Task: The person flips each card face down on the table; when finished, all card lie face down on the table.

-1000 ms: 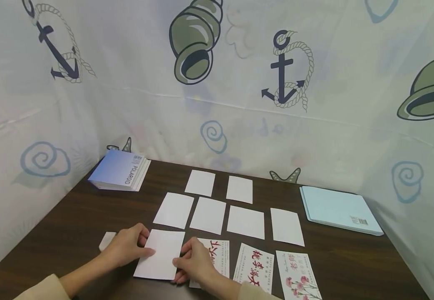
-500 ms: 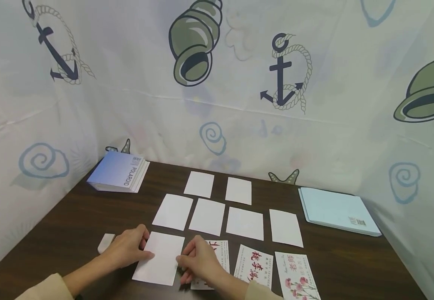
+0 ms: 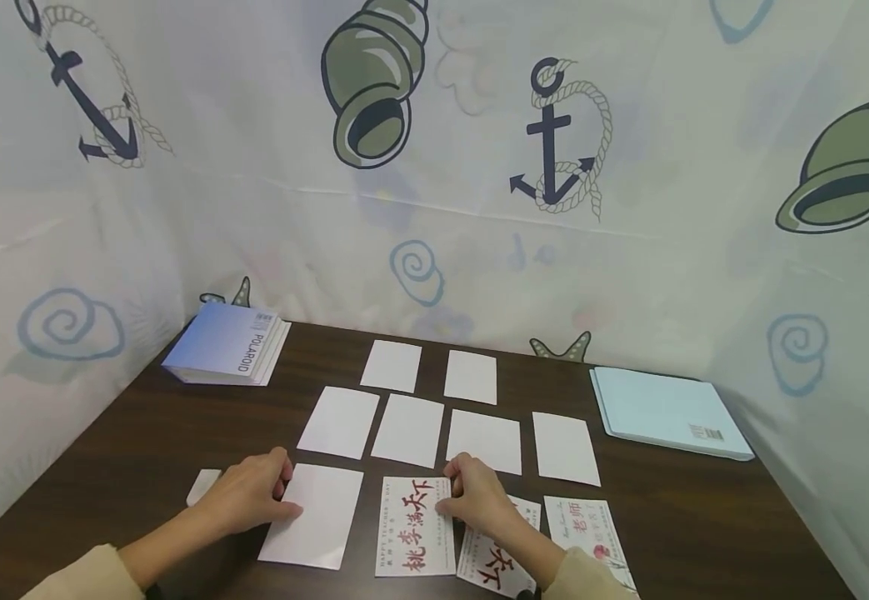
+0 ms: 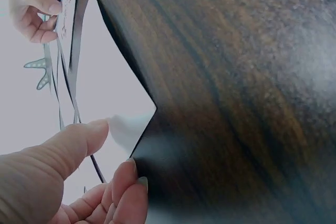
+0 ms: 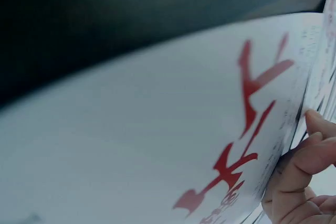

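Observation:
My left hand [image 3: 248, 493] pinches the left edge of a blank white card [image 3: 312, 518], thumb on top, fingers curled at the edge. In the left wrist view this card [image 4: 107, 72] stretches away from the thumb. My right hand [image 3: 479, 498] holds the right edge of a greeting card [image 3: 413, 533] with red lettering, lying right of the blank one. Under the right wrist lies a second red-lettered card [image 3: 490, 562], partly hidden by the forearm; its red characters fill the right wrist view. A third card [image 3: 584, 533] with flowers is partly covered by the sleeve.
Several white cards [image 3: 407, 429] lie in two rows farther back on the dark wooden table [image 3: 142, 442]. A blue POLAROID album [image 3: 224, 342] sits at the back left, a pale blue album [image 3: 670, 412] at the right. Beside the left wrist is a small white object [image 3: 202, 483].
My right hand has moved right, off the blank card's edge, to the right edge of the first red-lettered card, which is now fully uncovered. The left hand stays at the blank card.

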`<state>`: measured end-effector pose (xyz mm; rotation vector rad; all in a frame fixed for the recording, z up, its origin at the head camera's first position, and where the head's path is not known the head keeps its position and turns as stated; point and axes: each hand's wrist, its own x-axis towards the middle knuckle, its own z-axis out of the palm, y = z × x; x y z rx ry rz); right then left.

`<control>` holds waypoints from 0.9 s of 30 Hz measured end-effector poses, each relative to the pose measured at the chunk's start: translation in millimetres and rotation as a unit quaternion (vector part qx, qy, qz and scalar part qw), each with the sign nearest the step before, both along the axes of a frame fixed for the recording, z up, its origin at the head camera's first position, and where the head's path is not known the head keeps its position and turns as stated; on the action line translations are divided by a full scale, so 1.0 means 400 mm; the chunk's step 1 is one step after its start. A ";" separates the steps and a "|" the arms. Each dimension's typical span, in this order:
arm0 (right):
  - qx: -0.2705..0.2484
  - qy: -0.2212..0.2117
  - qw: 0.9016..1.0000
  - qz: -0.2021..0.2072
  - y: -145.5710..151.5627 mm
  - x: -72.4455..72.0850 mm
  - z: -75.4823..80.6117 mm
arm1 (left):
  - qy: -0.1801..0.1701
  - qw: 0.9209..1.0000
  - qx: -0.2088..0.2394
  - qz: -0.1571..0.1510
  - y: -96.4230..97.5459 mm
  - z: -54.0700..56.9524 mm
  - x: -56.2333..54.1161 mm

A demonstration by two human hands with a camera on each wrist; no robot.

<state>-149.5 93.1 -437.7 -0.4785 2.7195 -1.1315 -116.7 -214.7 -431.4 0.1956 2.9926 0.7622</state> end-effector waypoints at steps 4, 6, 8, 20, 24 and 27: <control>0.024 0.018 1.000 0.003 0.003 -0.002 -0.001 | -0.006 1.000 0.004 0.004 0.006 0.002 -0.006; 0.020 0.021 1.000 0.005 0.005 -0.002 -0.002 | 0.001 1.000 0.017 0.008 0.014 0.006 -0.012; 0.012 0.027 1.000 0.008 0.007 -0.002 -0.004 | 0.017 0.999 0.047 -0.005 0.028 0.012 -0.021; -0.018 0.055 0.998 0.013 0.016 -0.011 -0.011 | -0.030 0.973 0.214 -0.086 0.210 0.007 -0.081; -0.021 0.048 0.999 0.004 0.020 -0.014 -0.012 | -0.041 0.969 0.235 -0.069 0.235 -0.008 -0.092; -0.020 0.038 0.999 -0.002 0.025 -0.016 -0.009 | -0.047 0.966 0.246 -0.065 0.243 -0.009 -0.097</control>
